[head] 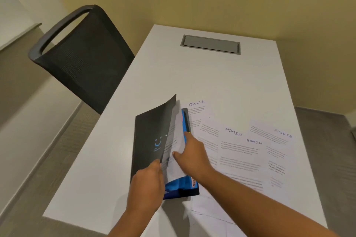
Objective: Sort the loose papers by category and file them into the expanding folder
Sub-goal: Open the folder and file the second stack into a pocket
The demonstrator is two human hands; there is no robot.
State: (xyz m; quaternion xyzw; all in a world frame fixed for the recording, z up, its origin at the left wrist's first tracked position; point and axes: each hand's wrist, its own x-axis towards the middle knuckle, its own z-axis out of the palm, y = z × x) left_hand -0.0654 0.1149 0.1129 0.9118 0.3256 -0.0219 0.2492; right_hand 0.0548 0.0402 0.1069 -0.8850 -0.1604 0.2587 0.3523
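Currently both forearms come in from the bottom of frame, the right one crossing over the papers. Left hand (146,184) is clenched on the near edge of the folder's black cover (150,140), thumb on top, fingers curled under. It holds the cover raised and tilted up to the left, so the folder (181,184) stands open like a book. Right hand (192,155) is palm-down in the opening. Its index is straight, tip at the coloured tabs on the folder's right edge, and its thumb lies on a white sheet (177,144) standing in the folder. Can't tell whether it pinches that sheet or only touches it; the other fingers are hidden. Folder contents: that white sheet plus at least one more printed page curling behind the cover. Blue pockets show at the near end, and the black back panel is flat on the table (107,159). Folder sits mid-table toward the near edge, touching the loose papers (240,152) just to its right. Those lie flat in an overlapping spread, hand-headed SPORTS, ADMIN, ADMIN, SPORTS left to right; body text is too blurred to read. Cover carries a blue smiley logo. Farther back a grey hatch (211,44) is set in the tabletop. Black mesh chair (82,57) stands at the table's left side.
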